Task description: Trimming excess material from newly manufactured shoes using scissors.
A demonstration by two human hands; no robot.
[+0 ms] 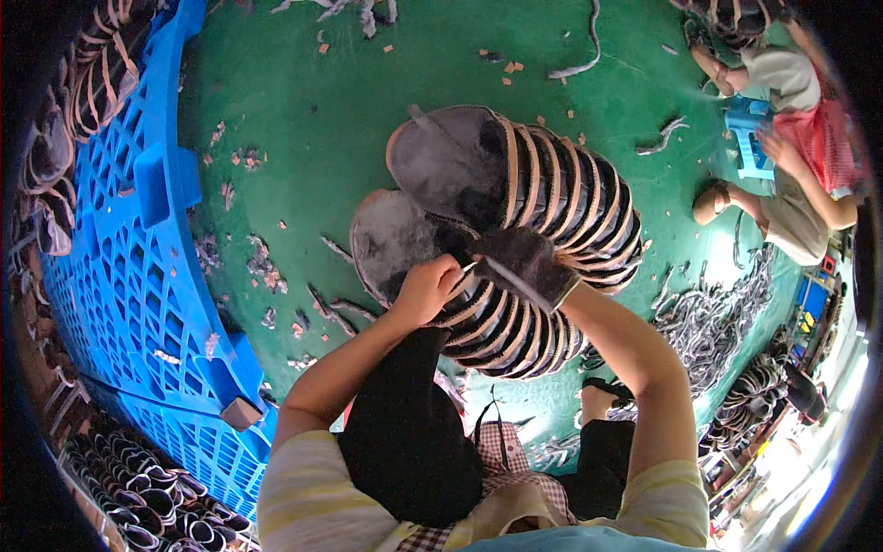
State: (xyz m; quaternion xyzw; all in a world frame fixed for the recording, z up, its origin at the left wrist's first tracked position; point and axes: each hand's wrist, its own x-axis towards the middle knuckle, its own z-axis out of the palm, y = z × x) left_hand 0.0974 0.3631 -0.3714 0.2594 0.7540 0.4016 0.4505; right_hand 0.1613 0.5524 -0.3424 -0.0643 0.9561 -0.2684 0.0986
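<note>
Two long curved rows of nested shoes (pixel 561 198), dark with tan edges, lie side by side on the floor in front of me. The grey, fuzzy end of the nearer row (pixel 395 239) sits beside my left hand (pixel 429 289). Its fingers are pinched near a thin pale sliver (pixel 470 266), too small to name. A dark, fuzzy covering (pixel 524 262), like a glove or a shoe piece, hides my right hand (pixel 552 281). That hand rests over the nearer row, close to my left fingers. Whatever its fingers hold is hidden.
A blue plastic pallet (pixel 152 230) stands at the left, with more shoes (pixel 152 497) beyond it. Grey trimmings (pixel 713 317) are heaped at the right on the green floor (pixel 303 120). Another person (pixel 814 147) works at the upper right near a blue stool (pixel 750 133).
</note>
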